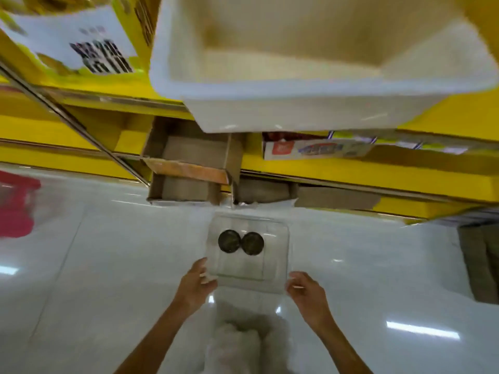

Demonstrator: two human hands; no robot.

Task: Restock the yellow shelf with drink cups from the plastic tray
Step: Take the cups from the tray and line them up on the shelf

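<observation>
A clear plastic tray (272,238) lies on the pale floor in front of the yellow shelf (351,174). Two drink cups with dark round lids (229,241) (252,243) stand side by side in its far left part. My left hand (197,282) touches the tray's near left corner, fingers curled on the rim. My right hand (305,287) is at the near right corner, thumb and fingers pinching the edge. Whether the tray is lifted off the floor cannot be told.
An open brown cardboard box (189,160) sits in the lowest shelf bay, more cardboard (334,197) beside it. A white plastic bin (310,76) juts out from an upper shelf overhead. A printed carton (316,151) rests to the right, something red (19,206) at far left.
</observation>
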